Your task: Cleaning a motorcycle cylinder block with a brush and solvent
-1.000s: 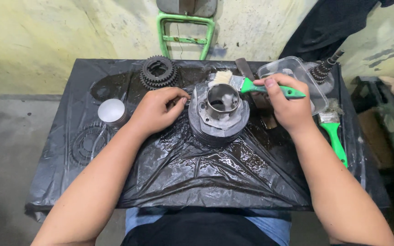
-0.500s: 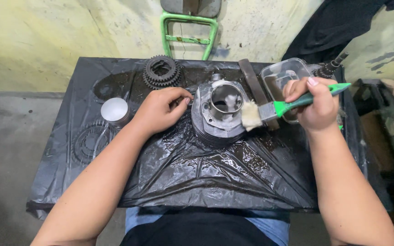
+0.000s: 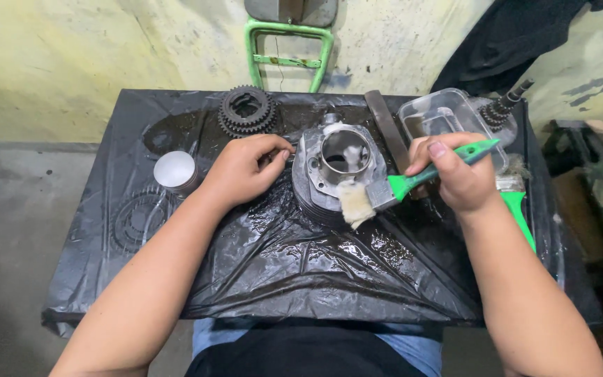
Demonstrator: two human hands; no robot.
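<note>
A grey finned metal cylinder with an open bore stands in the middle of a table wrapped in black plastic sheet. My left hand rests against its left side, fingertips on the rim. My right hand grips a green-handled paintbrush; its wet pale bristles press on the cylinder's near right edge.
Stacked dark gears lie at the back, a round silver piston top at the left, a large ring gear under the plastic. A clear plastic container, a splined shaft and a second green-handled tool sit right. A green frame stands behind.
The brush has swung from the cylinder's far top edge round its right side down to the near right edge. My left hand has stayed on the cylinder's left side.
</note>
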